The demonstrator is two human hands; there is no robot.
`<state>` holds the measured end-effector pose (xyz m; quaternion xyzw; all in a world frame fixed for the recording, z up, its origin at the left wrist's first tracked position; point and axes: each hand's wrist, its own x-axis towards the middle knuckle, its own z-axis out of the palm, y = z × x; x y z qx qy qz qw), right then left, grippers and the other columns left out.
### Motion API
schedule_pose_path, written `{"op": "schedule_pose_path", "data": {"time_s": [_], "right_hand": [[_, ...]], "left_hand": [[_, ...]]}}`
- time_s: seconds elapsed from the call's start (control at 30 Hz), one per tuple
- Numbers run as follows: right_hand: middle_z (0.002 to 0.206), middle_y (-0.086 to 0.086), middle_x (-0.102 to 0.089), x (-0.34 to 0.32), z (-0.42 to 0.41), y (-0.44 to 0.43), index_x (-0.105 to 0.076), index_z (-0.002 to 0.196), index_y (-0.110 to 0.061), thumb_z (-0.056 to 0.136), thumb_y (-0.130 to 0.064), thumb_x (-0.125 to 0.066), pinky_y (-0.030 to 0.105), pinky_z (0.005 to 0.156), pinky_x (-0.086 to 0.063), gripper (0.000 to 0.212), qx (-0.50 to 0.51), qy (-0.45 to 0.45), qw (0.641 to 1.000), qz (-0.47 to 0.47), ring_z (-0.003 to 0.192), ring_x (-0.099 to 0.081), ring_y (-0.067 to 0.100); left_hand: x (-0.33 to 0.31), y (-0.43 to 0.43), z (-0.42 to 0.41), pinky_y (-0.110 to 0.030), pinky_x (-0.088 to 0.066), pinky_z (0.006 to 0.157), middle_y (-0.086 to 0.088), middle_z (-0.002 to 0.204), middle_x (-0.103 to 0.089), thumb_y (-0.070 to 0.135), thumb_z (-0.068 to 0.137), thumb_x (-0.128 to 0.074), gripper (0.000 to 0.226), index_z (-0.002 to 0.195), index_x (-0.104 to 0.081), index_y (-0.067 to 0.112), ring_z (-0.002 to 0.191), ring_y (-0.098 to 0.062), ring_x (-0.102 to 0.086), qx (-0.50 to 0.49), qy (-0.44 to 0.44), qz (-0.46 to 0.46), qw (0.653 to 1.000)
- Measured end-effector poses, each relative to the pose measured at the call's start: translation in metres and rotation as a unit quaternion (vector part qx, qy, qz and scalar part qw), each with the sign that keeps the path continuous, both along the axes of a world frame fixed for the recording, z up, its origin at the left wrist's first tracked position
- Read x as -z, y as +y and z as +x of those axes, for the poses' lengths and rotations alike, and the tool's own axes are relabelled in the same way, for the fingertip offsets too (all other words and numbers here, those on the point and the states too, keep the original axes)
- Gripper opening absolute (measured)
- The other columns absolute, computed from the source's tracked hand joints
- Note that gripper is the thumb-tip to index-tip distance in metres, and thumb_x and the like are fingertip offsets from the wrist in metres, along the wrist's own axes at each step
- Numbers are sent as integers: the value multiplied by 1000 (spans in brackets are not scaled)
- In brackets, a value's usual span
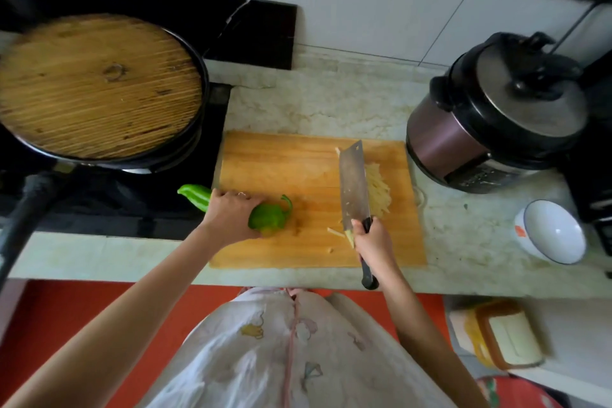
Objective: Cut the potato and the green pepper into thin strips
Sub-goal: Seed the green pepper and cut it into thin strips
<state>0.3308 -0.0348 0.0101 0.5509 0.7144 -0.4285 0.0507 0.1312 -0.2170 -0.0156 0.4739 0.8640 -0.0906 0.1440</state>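
The left hand (pixel 231 212) curls over the green pepper (pixel 270 217), holding it at the left edge of the cutting board (pixel 281 159). Green shows on both sides of the hand, and I can't tell if that is one long pepper or two. The right hand (pixel 371 242) grips the cleaver (pixel 352 185) by its handle, blade well apart from the pepper. Just right of the blade lies a heap of potato strips (pixel 379 189), so the potato looks done. The pepper, stem on, is still uncut.

left hand (pixel 231 214) grips green pepper (pixel 270 215) on cutting board (pixel 281 159); right hand (pixel 371 243) holds cleaver (pixel 353 185)
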Motion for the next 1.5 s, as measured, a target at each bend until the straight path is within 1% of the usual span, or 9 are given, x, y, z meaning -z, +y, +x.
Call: {"op": "schedule_pose_path", "data": {"time_s": [0.23, 0.47, 0.6, 0.73, 0.87, 1.13, 1.23, 1.4, 1.5], "right_hand": [[69, 6, -53, 0, 9, 11, -49, 103, -8, 100, -32, -45, 25, 41, -37, 25, 44, -6, 999, 2, 47, -51, 18], [60, 5, -43, -1, 18, 14, -43, 80, -12, 98, -26, -49, 32, 46, -40, 24, 47, 69, 996, -25, 43, -42, 18], [56, 1, -35, -3, 34, -2, -36, 73, -13, 95, -17, -49, 25, 42, -30, 26, 25, 106, 990, -84, 40, -33, 14], [50, -3, -34, 4, 48, -13, -34, 72, -15, 92, -11, -48, 22, 40, -27, 24, 4, 97, 987, -125, 38, -29, 12], [54, 0, -40, 14, 64, -24, -38, 74, -14, 92, -11, -50, 22, 40, -31, 22, -42, 83, 989, -113, 36, -35, 10], [57, 2, -43, 18, 71, -17, -41, 74, -15, 94, -13, -51, 24, 44, -34, 22, -100, 61, 988, -100, 40, -38, 11], [54, 4, -42, 10, 70, 1, -40, 72, -14, 94, -14, -49, 27, 46, -35, 24, -93, 41, 994, -45, 37, -39, 12], [62, 5, -41, -2, 67, 35, -43, 80, -6, 94, -22, -48, 32, 50, -32, 22, -112, -29, 992, 46, 50, -41, 19], [63, 0, -43, -11, 60, 37, -41, 77, -15, 95, -22, -48, 26, 45, -32, 21, -136, -37, 988, 59, 49, -43, 14]], "left_hand": [[0, 3, 0, -42, -30, 107, 4, 137, -54, 73, 73, -62, 90, 148, -25, 39, 127, -20, -47, -8, 1, -34, 999], [-4, 4, 0, -41, -30, 107, 4, 136, -54, 68, 77, -61, 83, 147, -26, 39, 126, -20, -48, -11, -7, -32, 999], [-5, 4, -1, -42, -31, 107, 4, 131, -58, 59, 81, -60, 73, 146, -31, 40, 123, -20, -50, -20, -3, -17, 1000], [-4, 2, 7, -37, -34, 97, 4, 119, -63, 54, 81, -62, 64, 140, -42, 39, 113, -20, -55, -58, 14, 16, 998], [0, -5, 12, -36, -36, 89, 0, 106, -65, 49, 77, -67, 51, 123, -59, 30, 105, -23, -58, -133, 10, 51, 990], [1, -3, 7, -34, -38, 83, -3, 96, -65, 46, 78, -67, 41, 111, -62, 22, 90, -25, -61, -154, 16, 77, 985], [1, 0, 6, -33, -39, 81, -4, 96, -65, 48, 79, -67, 42, 112, -61, 22, 89, -25, -61, -143, 15, 75, 987], [0, 10, 13, -31, -42, 80, -3, 100, -66, 52, 80, -65, 49, 117, -59, 21, 91, -24, -63, -96, 5, 79, 992], [-1, 18, 21, -30, -43, 78, -1, 106, -64, 60, 81, -62, 59, 127, -53, 23, 92, -23, -63, -60, -6, 84, 995]]}}
